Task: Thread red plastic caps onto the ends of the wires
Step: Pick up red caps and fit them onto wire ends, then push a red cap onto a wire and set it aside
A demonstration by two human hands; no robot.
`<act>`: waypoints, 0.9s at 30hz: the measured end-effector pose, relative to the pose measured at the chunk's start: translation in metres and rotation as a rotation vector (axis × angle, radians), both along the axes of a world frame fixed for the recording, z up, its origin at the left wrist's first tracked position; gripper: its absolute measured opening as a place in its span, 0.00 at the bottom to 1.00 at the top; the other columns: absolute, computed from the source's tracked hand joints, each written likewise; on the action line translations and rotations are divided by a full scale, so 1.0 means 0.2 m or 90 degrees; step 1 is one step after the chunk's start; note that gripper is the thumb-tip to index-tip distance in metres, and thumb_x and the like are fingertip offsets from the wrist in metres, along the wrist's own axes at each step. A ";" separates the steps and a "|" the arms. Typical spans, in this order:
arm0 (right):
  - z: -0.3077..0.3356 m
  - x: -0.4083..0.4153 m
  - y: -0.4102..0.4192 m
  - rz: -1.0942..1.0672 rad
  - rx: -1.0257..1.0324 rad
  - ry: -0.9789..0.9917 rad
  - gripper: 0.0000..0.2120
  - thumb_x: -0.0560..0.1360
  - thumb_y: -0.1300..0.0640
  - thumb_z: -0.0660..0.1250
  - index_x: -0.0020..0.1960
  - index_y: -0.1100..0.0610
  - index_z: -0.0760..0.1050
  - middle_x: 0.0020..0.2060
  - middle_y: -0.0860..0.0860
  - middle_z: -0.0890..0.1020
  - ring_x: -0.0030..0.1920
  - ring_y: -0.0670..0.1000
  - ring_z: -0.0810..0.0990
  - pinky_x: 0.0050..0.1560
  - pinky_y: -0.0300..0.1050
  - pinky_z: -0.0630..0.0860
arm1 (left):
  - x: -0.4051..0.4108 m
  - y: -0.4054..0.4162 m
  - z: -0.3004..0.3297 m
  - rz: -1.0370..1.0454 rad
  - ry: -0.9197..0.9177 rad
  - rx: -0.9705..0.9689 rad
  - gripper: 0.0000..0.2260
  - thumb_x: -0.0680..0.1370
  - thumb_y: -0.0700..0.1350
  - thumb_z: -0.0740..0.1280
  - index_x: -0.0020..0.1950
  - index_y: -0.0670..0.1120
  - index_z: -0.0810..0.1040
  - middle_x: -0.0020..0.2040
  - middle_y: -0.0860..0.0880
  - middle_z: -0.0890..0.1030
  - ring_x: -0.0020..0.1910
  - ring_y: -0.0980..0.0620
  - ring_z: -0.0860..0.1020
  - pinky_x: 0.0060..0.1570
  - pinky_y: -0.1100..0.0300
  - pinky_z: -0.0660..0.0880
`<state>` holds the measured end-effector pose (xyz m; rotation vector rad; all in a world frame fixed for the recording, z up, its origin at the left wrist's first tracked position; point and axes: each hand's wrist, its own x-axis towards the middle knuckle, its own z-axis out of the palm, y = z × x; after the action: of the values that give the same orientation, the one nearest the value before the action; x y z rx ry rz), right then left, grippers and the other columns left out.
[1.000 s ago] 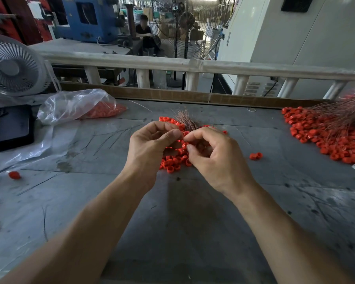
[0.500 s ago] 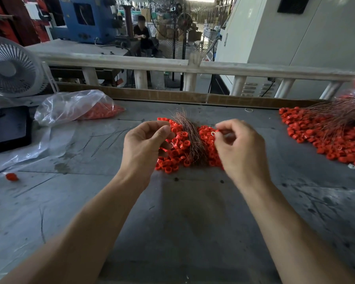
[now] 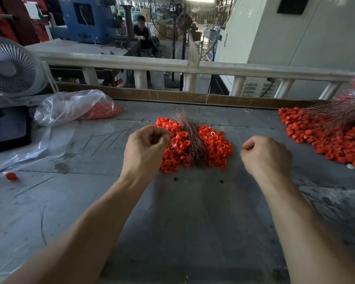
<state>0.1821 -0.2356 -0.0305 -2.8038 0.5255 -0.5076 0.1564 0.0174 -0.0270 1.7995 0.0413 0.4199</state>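
Note:
A heap of red plastic caps (image 3: pixel 215 146) lies mid-table, with a bundle of thin copper wires (image 3: pixel 190 138) across it. My left hand (image 3: pixel 146 148) hovers at the heap's left edge, fingers curled, thumb and forefinger pinching a red cap. My right hand (image 3: pixel 264 156) is off to the right of the heap, fingers curled, pinching a red cap (image 3: pixel 245 149) with a thin wire rising from it. A second heap of caps with wires (image 3: pixel 326 132) lies at the far right.
A clear bag of red caps (image 3: pixel 78 107) lies at the back left, beside a white fan (image 3: pixel 10 68) and a black tablet (image 3: pixel 7 129). One stray cap (image 3: pixel 11 176) sits at the left. A rail (image 3: pixel 172 64) bounds the table's far edge.
My hands were together over the heap a second ago and have pulled apart. The right hand has moved to the right with its cap, while the left stays at the heap.

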 end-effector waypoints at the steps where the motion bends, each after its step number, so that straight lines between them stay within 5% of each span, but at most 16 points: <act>1: 0.00 0.00 0.00 -0.007 -0.004 0.011 0.08 0.76 0.55 0.69 0.53 0.48 0.84 0.54 0.53 0.85 0.59 0.61 0.78 0.58 0.51 0.71 | 0.00 0.00 0.00 0.003 0.001 0.003 0.09 0.79 0.41 0.71 0.44 0.54 0.84 0.38 0.54 0.86 0.35 0.58 0.82 0.40 0.58 0.81; 6: 0.00 -0.01 0.00 -0.005 -0.038 0.008 0.10 0.76 0.53 0.70 0.56 0.48 0.84 0.57 0.55 0.82 0.61 0.62 0.76 0.60 0.53 0.71 | 0.00 0.01 0.00 0.016 0.012 0.042 0.08 0.78 0.41 0.71 0.44 0.53 0.84 0.39 0.53 0.86 0.42 0.53 0.84 0.47 0.51 0.83; 11: 0.02 -0.04 0.10 0.202 0.157 -0.138 0.04 0.76 0.54 0.72 0.50 0.50 0.85 0.48 0.49 0.85 0.50 0.53 0.82 0.54 0.51 0.79 | -0.01 -0.01 0.00 0.027 -0.008 0.158 0.06 0.78 0.43 0.71 0.44 0.52 0.85 0.40 0.57 0.84 0.40 0.62 0.80 0.36 0.72 0.72; 15: 0.01 -0.06 0.21 0.375 0.173 -0.143 0.04 0.75 0.56 0.75 0.50 0.50 0.85 0.45 0.44 0.82 0.46 0.48 0.80 0.53 0.48 0.77 | -0.01 -0.01 -0.01 0.016 -0.024 0.233 0.05 0.78 0.43 0.71 0.46 0.53 0.85 0.40 0.60 0.82 0.42 0.66 0.78 0.36 0.77 0.69; 22: 0.01 -0.07 0.24 0.438 0.140 -0.150 0.06 0.76 0.57 0.74 0.52 0.49 0.84 0.41 0.39 0.76 0.45 0.46 0.76 0.50 0.41 0.72 | -0.01 -0.03 -0.02 -0.064 -0.038 0.343 0.04 0.75 0.51 0.76 0.42 0.56 0.82 0.35 0.61 0.79 0.36 0.65 0.76 0.33 0.71 0.67; 27: 0.01 -0.07 0.25 0.441 0.139 -0.157 0.07 0.76 0.58 0.74 0.53 0.49 0.84 0.41 0.39 0.76 0.45 0.47 0.76 0.51 0.42 0.73 | -0.02 -0.07 -0.03 -0.061 -0.057 0.394 0.09 0.75 0.56 0.74 0.52 0.56 0.83 0.42 0.59 0.80 0.40 0.60 0.77 0.41 0.61 0.73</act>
<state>0.1682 -0.1852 -0.0289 -2.4416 -0.4093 -0.5751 0.1521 0.0025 -0.0339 2.3746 -0.2634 0.4771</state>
